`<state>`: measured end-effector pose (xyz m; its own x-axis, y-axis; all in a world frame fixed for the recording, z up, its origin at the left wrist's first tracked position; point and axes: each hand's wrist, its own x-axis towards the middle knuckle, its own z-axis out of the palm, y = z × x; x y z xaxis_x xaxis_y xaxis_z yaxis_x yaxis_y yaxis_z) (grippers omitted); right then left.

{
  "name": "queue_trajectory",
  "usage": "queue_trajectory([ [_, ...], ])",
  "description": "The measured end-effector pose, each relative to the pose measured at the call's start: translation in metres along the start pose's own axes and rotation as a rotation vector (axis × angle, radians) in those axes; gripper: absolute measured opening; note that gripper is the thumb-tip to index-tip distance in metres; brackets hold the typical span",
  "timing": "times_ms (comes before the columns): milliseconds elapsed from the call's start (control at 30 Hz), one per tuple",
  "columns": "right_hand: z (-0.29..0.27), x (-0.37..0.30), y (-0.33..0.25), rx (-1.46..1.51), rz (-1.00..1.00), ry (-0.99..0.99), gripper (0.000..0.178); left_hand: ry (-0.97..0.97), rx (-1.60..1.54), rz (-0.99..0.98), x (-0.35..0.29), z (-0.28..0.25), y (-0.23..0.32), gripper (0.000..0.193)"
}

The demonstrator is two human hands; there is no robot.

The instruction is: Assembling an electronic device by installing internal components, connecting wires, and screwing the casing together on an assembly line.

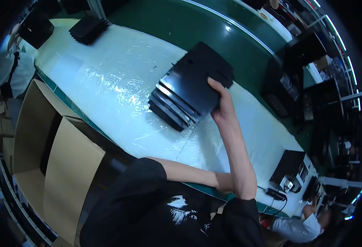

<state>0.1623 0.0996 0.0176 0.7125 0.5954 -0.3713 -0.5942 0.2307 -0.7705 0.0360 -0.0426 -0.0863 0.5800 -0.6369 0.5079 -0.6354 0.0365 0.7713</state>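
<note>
My right hand (223,99) grips a stack of flat black plastic panels (197,74) by its right edge. The thumb lies on the top panel, while the other fingers are out of sight beneath. Held at a tilt over the white table, the stack shows several thin layers fanned along its lower left side. My left forearm (191,172) crosses in front of my body toward the right. Its hand is hidden at the right forearm, so its fingers do not show.
The long table (119,53) has a shiny clear film on it. Another black panel stack (88,29) lies at its far left end. An open cardboard box (71,164) stands at the near left. A dark boxy device (288,166) sits at the right. People work at both ends.
</note>
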Motion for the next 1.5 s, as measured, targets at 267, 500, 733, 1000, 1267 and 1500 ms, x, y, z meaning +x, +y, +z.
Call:
queue_trajectory([
  [267, 0.005, 0.067, -0.013, -0.251, 0.175, -0.012, 0.053, 0.106, 0.089, 0.066, 0.002, 0.019, -0.025, 0.028],
  [500, -0.009, 0.069, -0.013, -0.302, 0.188, -0.026, 0.054, 0.149, 0.076, -0.075, 0.010, 0.036, -0.037, 0.011],
  [733, 0.003, 0.059, -0.026, -0.515, 0.229, 0.018, 0.067, 0.192, 0.088, -0.049, 0.009, 0.050, -0.047, 0.009],
  [1000, -0.006, 0.042, -0.012, -0.696, 0.013, 0.027, 0.088, 0.179, -0.094, -0.120, 0.009, 0.005, -0.013, 0.021],
  [1267, 0.001, 0.012, -0.013, -1.434, -0.125, 0.250, 0.095, 0.077, -0.140, -0.269, -0.013, 0.027, -0.028, 0.022],
  [1500, -0.026, -0.020, -0.010, -1.711, -0.640, 0.496, 0.074, -0.174, -0.375, -0.382, -0.006, -0.005, -0.019, 0.031],
])
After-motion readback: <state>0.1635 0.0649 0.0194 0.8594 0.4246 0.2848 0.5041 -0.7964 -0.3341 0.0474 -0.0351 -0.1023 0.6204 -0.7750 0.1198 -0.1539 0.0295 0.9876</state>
